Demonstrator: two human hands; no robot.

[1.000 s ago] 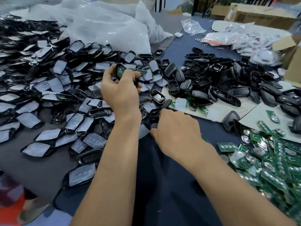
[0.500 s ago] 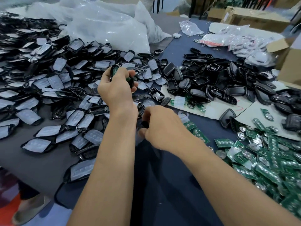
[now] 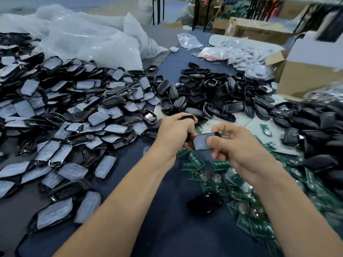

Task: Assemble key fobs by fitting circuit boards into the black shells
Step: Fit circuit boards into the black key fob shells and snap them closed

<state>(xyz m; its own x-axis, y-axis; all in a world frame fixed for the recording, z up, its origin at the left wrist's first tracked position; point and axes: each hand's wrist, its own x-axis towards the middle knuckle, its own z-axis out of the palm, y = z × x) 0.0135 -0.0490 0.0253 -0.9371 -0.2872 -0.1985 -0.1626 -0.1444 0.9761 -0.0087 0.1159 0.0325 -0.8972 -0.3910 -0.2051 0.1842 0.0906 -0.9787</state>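
Head view: the left hand (image 3: pixel 174 130), raised over the film-covered pile half a second ago, has been brought beside the right hand (image 3: pixel 239 145). A film-faced black shell (image 3: pixel 202 142) is pinched by the right fingers, and a dark piece (image 3: pixel 185 117) is gripped in the curled left fingers. Circuit boards (image 3: pixel 193 162) lie beneath on the worktop (image 3: pixel 167 210). Another fob is judged begun. No writing can be read.
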